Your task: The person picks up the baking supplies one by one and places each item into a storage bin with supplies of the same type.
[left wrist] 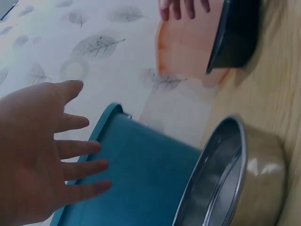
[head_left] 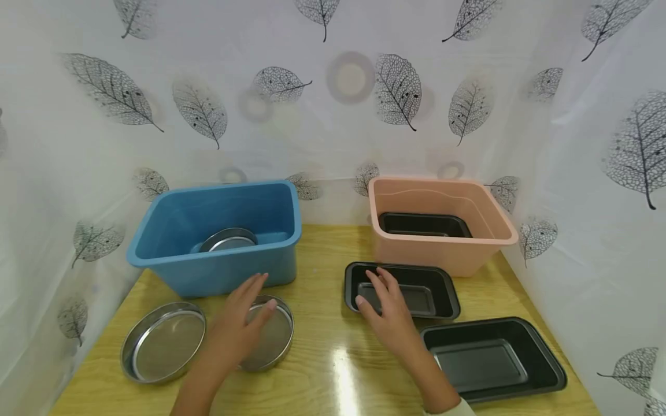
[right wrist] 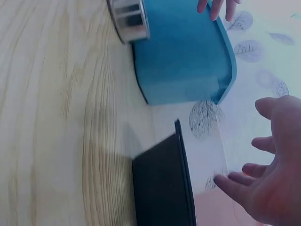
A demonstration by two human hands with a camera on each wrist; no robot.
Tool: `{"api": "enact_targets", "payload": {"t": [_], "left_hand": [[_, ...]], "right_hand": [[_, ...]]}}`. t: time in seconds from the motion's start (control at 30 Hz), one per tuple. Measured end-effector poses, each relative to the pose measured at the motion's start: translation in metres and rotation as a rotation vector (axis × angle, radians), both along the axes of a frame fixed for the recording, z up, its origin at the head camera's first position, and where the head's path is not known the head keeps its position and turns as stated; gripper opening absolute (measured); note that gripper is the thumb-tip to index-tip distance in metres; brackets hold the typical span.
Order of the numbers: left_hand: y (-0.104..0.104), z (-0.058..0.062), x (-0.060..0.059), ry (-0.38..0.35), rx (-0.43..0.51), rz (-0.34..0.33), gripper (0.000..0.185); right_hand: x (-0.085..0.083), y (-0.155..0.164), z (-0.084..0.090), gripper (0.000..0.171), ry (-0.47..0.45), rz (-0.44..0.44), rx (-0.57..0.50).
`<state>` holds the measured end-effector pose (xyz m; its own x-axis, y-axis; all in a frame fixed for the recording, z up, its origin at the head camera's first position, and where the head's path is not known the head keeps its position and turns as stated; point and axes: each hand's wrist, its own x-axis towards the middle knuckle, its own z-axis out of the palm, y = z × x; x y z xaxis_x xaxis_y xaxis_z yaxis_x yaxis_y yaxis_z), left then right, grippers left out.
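Observation:
My left hand (head_left: 238, 329) hovers with spread fingers over a round metal cake pan (head_left: 270, 338), partly hiding it. In the left wrist view that hand (left wrist: 42, 150) holds nothing, and the round pan (left wrist: 263, 179) stands apart from it. Over a black rectangular loaf pan (head_left: 416, 297) is my right hand (head_left: 387, 318), its fingers loosely extended. The right wrist view shows this hand (right wrist: 277, 174) empty, clear of the dark pan (right wrist: 160, 183). A second round pan (head_left: 169, 344) lies at the left, and another black loaf pan (head_left: 478, 358) at the right.
Behind the round pans stands a blue bin (head_left: 234, 268) with a round pan (head_left: 229, 238) inside. A peach bin (head_left: 432, 248) behind the loaf pans holds a black pan (head_left: 424, 224). Leaf-patterned curtain (head_left: 333, 138) surrounds the wooden table (head_left: 322, 323) at back and sides.

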<state>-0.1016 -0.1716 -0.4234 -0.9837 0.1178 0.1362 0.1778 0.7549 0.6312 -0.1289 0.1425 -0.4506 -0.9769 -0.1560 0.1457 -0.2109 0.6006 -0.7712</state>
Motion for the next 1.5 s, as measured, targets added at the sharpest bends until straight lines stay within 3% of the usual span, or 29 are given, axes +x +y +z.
{"api": "enact_targets", "payload": {"t": [0.13, 0.27, 0.43, 0.6, 0.77, 0.87, 1.13, 1.3, 1.5], "left_hand": [[-0.02, 0.004, 0.005, 0.105, 0.124, 0.071, 0.049], [-0.041, 0.008, 0.009, 0.228, 0.179, 0.221, 0.043], [-0.073, 0.016, 0.007, 0.317, 0.227, 0.359, 0.044], [-0.114, 0.024, -0.001, 0.317, 0.223, 0.427, 0.047], [-0.153, 0.026, -0.015, 0.248, 0.186, 0.465, 0.052], [-0.171, 0.022, -0.025, 0.198, 0.195, 0.433, 0.057], [-0.205, 0.01, -0.042, 0.048, 0.203, 0.238, 0.061], [-0.217, 0.008, -0.047, 0.024, 0.22, 0.159, 0.059], [-0.222, 0.01, -0.055, 0.004, 0.235, 0.137, 0.058]], "right_hand": [[0.002, -0.013, -0.002, 0.06, -0.076, 0.053, -0.149], [0.004, -0.028, -0.01, 0.058, -0.106, 0.122, -0.247], [0.004, -0.048, -0.024, 0.055, -0.131, 0.205, -0.337], [0.003, -0.071, -0.04, 0.052, -0.163, 0.284, -0.406], [0.003, -0.091, -0.053, 0.048, -0.216, 0.342, -0.419], [0.004, -0.1, -0.059, 0.048, -0.225, 0.372, -0.415], [0.007, -0.114, -0.072, 0.047, -0.241, 0.391, -0.502], [0.006, -0.12, -0.071, 0.048, -0.229, 0.396, -0.504], [0.004, -0.128, -0.073, 0.049, -0.215, 0.406, -0.51]]}}
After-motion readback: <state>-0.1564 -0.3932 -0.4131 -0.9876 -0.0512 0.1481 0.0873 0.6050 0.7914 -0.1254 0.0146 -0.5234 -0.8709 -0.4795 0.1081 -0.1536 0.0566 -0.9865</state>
